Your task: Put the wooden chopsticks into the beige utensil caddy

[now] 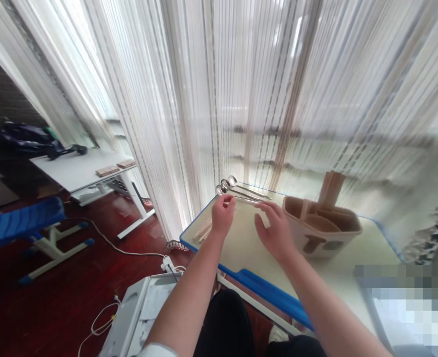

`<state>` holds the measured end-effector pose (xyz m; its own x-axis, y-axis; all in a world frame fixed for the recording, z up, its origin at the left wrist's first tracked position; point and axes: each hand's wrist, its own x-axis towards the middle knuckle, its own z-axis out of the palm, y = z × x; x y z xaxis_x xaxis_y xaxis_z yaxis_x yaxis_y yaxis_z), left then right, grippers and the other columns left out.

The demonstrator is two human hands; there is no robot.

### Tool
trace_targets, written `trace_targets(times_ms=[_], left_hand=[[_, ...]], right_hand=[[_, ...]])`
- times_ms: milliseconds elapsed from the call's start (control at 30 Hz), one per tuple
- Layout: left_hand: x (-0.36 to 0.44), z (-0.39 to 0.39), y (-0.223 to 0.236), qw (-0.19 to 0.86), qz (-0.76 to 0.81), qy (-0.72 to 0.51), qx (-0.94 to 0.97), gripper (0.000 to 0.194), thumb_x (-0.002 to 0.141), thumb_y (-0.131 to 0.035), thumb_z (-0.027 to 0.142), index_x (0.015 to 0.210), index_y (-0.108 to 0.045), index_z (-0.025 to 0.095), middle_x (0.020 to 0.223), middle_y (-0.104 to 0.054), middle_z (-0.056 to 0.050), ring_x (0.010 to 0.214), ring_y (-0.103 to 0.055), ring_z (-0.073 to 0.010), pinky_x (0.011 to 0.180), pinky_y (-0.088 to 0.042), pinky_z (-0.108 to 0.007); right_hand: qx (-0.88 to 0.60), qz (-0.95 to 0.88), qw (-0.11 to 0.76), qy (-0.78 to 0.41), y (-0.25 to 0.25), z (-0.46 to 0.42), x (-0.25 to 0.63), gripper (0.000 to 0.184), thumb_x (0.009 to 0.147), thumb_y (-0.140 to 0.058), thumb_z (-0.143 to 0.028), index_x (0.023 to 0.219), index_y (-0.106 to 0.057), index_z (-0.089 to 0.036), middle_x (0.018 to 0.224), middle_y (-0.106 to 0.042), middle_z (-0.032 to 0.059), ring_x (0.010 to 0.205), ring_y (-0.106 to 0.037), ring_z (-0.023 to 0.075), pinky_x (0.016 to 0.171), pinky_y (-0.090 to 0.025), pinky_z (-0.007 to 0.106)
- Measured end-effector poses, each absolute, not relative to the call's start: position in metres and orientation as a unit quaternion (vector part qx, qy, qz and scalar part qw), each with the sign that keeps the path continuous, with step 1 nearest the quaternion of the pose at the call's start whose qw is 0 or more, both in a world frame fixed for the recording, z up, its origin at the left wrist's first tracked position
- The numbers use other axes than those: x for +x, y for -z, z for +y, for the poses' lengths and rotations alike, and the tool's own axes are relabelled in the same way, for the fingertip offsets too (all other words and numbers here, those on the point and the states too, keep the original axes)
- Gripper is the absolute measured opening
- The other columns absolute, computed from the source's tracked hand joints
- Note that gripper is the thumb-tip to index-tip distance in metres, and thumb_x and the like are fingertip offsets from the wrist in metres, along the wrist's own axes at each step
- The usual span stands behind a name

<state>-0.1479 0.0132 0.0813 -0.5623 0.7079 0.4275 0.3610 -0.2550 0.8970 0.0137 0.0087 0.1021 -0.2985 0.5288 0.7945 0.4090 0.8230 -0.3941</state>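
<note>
Three metal spoons (250,191) lie side by side near the back edge of a small desk (241,253), bowls to the left and handles to the right. My left hand (223,215) has its fingers pinched at the nearest spoon, just below the bowls. At that spoon's handle end, the fingertips of my right hand (276,230) are stretched out, the thumb held apart. Right of my right hand stands a beige utensil holder (295,228) with compartments and a bundle of wooden sticks (331,189) upright in it. Pale thin sticks, perhaps chopsticks (204,230), lie left of my left hand.
A striped string curtain (204,99) hangs right behind the desk. Below left stands a grey-white cabinet (129,307) with a power strip (167,264) and cables. Farther left are a white table (81,168) and a blue stool (21,220) on the dark red floor.
</note>
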Motion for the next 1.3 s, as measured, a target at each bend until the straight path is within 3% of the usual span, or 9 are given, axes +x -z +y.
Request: trace_targets(times_ms=[167,500,600,833,1000,1133,1233,1300], left_hand=[[-0.202,0.025,-0.062,0.158,0.638,-0.64,0.397,0.021,0.074,-0.055,0.031,0.088,-0.061,0.015,0.083,-0.063,-0.005,0.073,-0.057,-0.0128,0.069,-0.044,-0.026],[-0.272,0.081,-0.038,0.267,0.683,-0.562,0.383,0.027,0.072,-0.058,0.035,0.085,-0.063,0.013,0.084,-0.064,-0.009,0.073,-0.056,-0.0136,0.068,-0.043,-0.026],[-0.282,0.088,-0.024,0.292,0.689,-0.55,0.371,0.028,0.073,-0.056,0.036,0.087,-0.063,0.012,0.08,-0.063,-0.007,0.069,-0.056,-0.0128,0.065,-0.043,-0.025],[-0.277,0.082,-0.008,0.218,0.704,-0.494,0.461,0.046,0.078,-0.041,0.053,0.075,-0.063,0.013,0.071,-0.061,-0.006,0.069,-0.054,-0.0161,0.069,-0.041,-0.029],[-0.27,0.081,-0.014,0.259,0.689,-0.468,0.489,0.036,0.075,-0.051,0.045,0.091,-0.064,0.015,0.091,-0.065,-0.007,0.082,-0.056,-0.0179,0.076,-0.042,-0.029],[-0.269,0.076,-0.022,0.321,0.663,-0.436,0.517,0.045,0.067,-0.061,0.047,0.1,-0.062,0.016,0.1,-0.063,-0.008,0.089,-0.056,-0.0199,0.081,-0.042,-0.031],[-0.271,0.073,-0.026,0.319,0.656,-0.396,0.557,0.052,0.054,-0.072,0.045,0.098,-0.064,0.018,0.106,-0.059,-0.009,0.097,-0.054,-0.0238,0.085,-0.041,-0.034],[-0.272,0.071,-0.027,0.305,0.644,-0.384,0.587,0.045,0.05,-0.075,0.041,0.09,-0.068,0.019,0.11,-0.057,-0.008,0.103,-0.051,-0.0252,0.091,-0.038,-0.035]], right_hand=[[-0.351,-0.815,0.433,-0.161,-0.058,0.065,-0.044,0.026,0.076,-0.045,-0.022,0.097,-0.06,-0.021,0.094,-0.059,0.0055,0.078,-0.056,0.017,0.075,-0.047,0.035],[-0.413,-0.808,0.418,-0.03,-0.013,0.149,-0.1,0.034,0.078,-0.041,-0.02,0.105,-0.062,-0.019,0.111,-0.057,0.0096,0.102,-0.049,0.0232,0.093,-0.036,0.039],[-0.442,-0.817,0.371,0.005,0.0,0.158,-0.102,0.037,0.081,-0.038,-0.02,0.112,-0.059,-0.016,0.119,-0.053,0.0113,0.112,-0.043,0.0244,0.097,-0.032,0.039],[-0.494,-0.833,0.249,-0.008,-0.001,0.15,-0.102,0.036,0.083,-0.036,-0.019,0.112,-0.058,-0.018,0.112,-0.059,0.0087,0.103,-0.048,0.0236,0.088,-0.035,0.035],[-0.497,-0.826,0.265,0.0,-0.003,0.146,-0.098,0.036,0.081,-0.039,-0.017,0.111,-0.059,-0.021,0.113,-0.058,0.0071,0.104,-0.046,0.0235,0.089,-0.034,0.034],[-0.482,-0.822,0.304,-0.009,0.003,0.15,-0.092,0.035,0.08,-0.04,-0.016,0.107,-0.062,-0.02,0.109,-0.06,0.0079,0.101,-0.048,0.0243,0.088,-0.035,0.036],[-0.462,-0.819,0.34,-0.017,0.004,0.151,-0.091,0.033,0.079,-0.041,-0.016,0.102,-0.064,-0.02,0.106,-0.062,0.0088,0.098,-0.049,0.0251,0.086,-0.037,0.039],[-0.445,-0.819,0.361,-0.026,0.001,0.148,-0.091,0.029,0.08,-0.042,-0.019,0.098,-0.065,-0.02,0.104,-0.062,0.0091,0.097,-0.049,0.0249,0.087,-0.036,0.04]])
